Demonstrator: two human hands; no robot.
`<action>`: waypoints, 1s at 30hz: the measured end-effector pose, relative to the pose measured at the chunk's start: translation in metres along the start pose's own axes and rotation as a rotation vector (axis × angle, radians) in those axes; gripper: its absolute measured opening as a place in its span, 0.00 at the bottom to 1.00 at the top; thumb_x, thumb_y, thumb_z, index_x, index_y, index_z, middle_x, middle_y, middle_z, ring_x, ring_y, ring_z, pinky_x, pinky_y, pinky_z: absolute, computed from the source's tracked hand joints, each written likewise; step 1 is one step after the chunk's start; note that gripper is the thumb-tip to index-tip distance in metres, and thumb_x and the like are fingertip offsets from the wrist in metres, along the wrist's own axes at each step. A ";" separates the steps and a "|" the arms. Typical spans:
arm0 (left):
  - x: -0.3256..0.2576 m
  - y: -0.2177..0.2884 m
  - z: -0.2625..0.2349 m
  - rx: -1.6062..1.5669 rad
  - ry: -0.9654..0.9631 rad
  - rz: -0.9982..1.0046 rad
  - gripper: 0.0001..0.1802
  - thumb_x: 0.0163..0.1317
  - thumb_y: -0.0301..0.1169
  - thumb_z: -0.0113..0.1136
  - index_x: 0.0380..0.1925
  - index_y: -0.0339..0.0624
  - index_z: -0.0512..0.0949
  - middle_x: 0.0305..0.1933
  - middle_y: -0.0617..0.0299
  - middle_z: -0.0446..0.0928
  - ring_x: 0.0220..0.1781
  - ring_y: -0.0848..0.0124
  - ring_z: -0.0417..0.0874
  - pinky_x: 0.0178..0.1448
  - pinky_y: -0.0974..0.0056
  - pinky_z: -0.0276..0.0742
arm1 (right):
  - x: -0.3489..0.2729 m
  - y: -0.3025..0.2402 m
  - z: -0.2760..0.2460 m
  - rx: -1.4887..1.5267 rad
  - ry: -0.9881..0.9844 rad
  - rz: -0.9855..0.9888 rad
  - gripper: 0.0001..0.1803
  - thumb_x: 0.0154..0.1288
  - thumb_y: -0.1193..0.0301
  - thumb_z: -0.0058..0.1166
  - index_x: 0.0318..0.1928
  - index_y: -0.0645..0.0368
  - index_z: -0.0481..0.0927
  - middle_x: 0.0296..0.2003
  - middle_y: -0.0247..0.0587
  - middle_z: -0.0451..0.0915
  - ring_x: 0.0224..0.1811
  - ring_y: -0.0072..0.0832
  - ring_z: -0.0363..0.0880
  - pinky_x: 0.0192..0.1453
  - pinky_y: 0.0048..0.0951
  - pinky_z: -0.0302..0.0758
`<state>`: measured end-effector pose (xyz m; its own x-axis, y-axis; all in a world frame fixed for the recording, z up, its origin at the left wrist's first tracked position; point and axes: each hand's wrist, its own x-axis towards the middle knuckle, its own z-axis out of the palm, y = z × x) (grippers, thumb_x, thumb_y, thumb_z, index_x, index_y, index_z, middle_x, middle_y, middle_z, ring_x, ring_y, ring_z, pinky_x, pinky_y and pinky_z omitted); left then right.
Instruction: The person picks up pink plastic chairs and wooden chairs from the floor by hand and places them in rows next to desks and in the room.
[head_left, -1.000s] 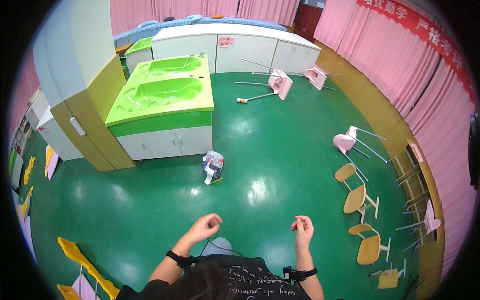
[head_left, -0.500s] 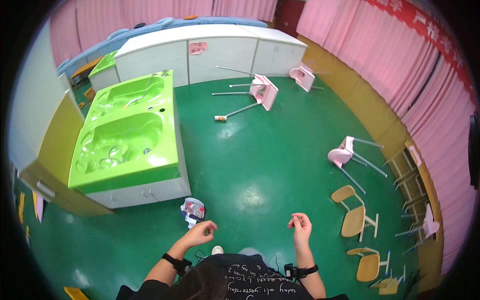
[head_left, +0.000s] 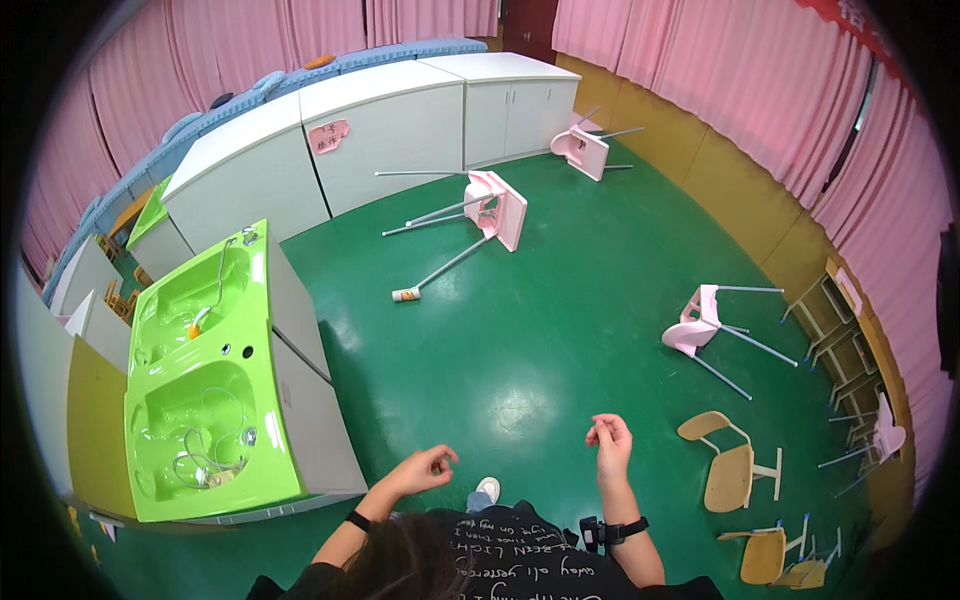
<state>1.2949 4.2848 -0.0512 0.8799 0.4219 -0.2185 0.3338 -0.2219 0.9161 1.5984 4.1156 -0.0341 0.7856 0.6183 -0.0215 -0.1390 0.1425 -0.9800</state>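
My left hand (head_left: 425, 470) is held out over the green floor, in front of my body, its fingers loosely curled in and nothing visible in them. To the right, my right hand (head_left: 612, 441) is raised at about the same height, fingers bent in toward the thumb, also with no object showing. Neither hand touches anything. Each wrist wears a black strap (head_left: 626, 531). Nearest on the left is the bright green double-basin sink unit (head_left: 290, 455), with a hose and thin tubing in its basins. Ahead, a small white-and-orange can (head_left: 406, 295) lies on the floor by a chair leg.
A pink chair (head_left: 509, 212) lies tipped ahead; another pink chair (head_left: 583, 150) is behind it, and a third pink chair (head_left: 697, 322) is at right. Several wooden chairs (head_left: 729, 478) lie at near right. White cabinets (head_left: 390, 140) cross the back. Desks (head_left: 846, 300) line the right wall.
My view has moved forward and turned, so the sink unit now sits lower and closer on the left. The bag of bottles beside it has gone out of sight. Both hands stay curled.
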 end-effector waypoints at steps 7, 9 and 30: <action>0.161 0.007 -0.093 -0.004 0.190 0.022 0.14 0.47 0.24 0.53 0.38 0.41 0.72 0.27 0.66 0.71 0.31 0.76 0.72 0.34 0.70 0.68 | 0.165 0.006 0.025 -0.035 -0.103 0.059 0.04 0.63 0.75 0.46 0.34 0.61 0.74 0.20 0.33 0.73 0.21 0.18 0.70 0.26 0.18 0.67; 0.202 -0.003 -0.112 -0.044 0.186 -0.020 0.13 0.48 0.24 0.54 0.37 0.40 0.72 0.26 0.66 0.70 0.30 0.77 0.71 0.34 0.71 0.68 | 0.211 0.016 0.026 -0.054 -0.073 0.101 0.04 0.63 0.74 0.46 0.34 0.61 0.74 0.19 0.34 0.73 0.21 0.19 0.70 0.26 0.19 0.67; 0.823 0.029 -0.282 -0.060 0.015 0.060 0.09 0.53 0.25 0.47 0.34 0.37 0.73 0.25 0.59 0.73 0.28 0.70 0.74 0.36 0.67 0.70 | 0.796 0.031 0.043 -0.164 0.039 0.134 0.05 0.63 0.74 0.46 0.34 0.61 0.74 0.20 0.33 0.74 0.21 0.18 0.71 0.25 0.18 0.68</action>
<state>1.9337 4.8737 -0.1098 0.8926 0.4223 -0.1579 0.2592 -0.1939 0.9462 2.1942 4.6453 -0.0728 0.7899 0.5925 -0.1580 -0.1461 -0.0685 -0.9869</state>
